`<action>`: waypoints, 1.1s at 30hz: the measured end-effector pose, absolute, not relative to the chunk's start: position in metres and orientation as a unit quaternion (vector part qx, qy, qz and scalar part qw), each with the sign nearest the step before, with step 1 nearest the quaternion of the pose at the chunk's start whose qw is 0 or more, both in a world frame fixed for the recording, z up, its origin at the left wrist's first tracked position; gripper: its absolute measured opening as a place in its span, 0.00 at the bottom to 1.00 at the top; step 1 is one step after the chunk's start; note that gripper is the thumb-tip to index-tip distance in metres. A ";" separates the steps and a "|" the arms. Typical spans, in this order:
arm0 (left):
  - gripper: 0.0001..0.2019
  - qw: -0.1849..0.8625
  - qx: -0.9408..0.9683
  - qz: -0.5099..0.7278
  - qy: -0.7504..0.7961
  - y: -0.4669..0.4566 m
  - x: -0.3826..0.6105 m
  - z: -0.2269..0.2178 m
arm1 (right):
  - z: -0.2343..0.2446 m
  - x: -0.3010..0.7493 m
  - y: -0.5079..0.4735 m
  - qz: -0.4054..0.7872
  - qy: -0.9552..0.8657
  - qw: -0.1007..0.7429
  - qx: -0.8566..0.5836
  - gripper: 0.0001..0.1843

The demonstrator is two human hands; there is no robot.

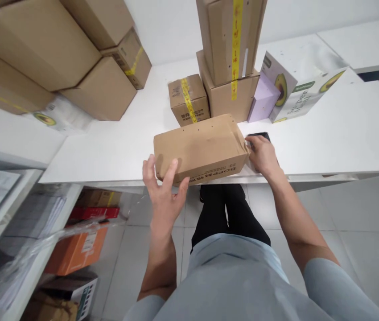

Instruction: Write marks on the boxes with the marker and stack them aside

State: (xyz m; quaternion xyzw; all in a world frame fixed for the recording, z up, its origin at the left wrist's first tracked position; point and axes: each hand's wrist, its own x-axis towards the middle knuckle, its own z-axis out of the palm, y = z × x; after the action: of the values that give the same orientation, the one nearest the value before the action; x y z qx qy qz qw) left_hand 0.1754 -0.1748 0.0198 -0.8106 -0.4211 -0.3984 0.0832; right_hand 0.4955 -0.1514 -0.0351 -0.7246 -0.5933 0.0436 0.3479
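A long brown cardboard box (199, 145) lies near the front edge of the white table, slightly turned, with printed black letters on the side facing me. My left hand (164, 189) holds its left end, fingers spread around the corner. At the opposite end, my right hand (263, 154) pinches the creased end flap between thumb and fingers. Just behind the right hand, a dark flat object (259, 135) lies on the table, mostly covered by that hand.
Behind stand a small taped carton (189, 100), a tall taped carton (223, 40) on another carton, a lilac box (263, 98) and an avocado-printed box (305, 98). Large cartons (42, 44) are stacked at left. Below left, a shelf holds an orange box (79, 249).
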 end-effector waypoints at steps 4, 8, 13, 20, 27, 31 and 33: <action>0.23 0.101 -0.812 -0.387 -0.425 -0.177 0.188 0.020 | -0.037 0.489 -0.134 0.046 -0.639 0.205 -0.740 0.16; 0.18 0.082 -0.795 -0.386 -0.460 -0.178 0.193 0.020 | -0.041 0.490 -0.128 0.071 -0.651 0.230 -0.720 0.17; 0.17 0.082 -0.795 -0.378 -0.466 -0.177 0.194 0.024 | -0.045 0.496 -0.133 0.076 -0.584 0.393 -0.706 0.24; 0.23 0.073 -0.814 -0.399 -0.416 -0.187 0.209 0.016 | -0.004 0.520 -0.180 0.190 -0.373 0.750 -0.511 0.19; 0.25 0.059 -0.801 -0.419 -0.424 -0.194 0.223 0.017 | 0.075 0.483 -0.217 0.105 -0.553 0.677 -0.475 0.19; 0.25 0.061 -0.795 -0.425 -0.429 -0.193 0.223 0.018 | 0.090 0.443 -0.189 0.080 -0.572 0.708 -0.407 0.07; 0.24 0.052 -0.793 -0.421 -0.438 -0.192 0.224 0.016 | 0.093 0.428 -0.173 0.126 -0.572 0.707 -0.397 0.10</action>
State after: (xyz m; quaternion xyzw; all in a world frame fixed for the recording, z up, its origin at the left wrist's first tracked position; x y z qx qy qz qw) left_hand 0.2243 -0.1924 0.0164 -0.7925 -0.4380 -0.4211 0.0517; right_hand 0.4285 -0.1731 0.0926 -0.3974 -0.5715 0.1257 0.7069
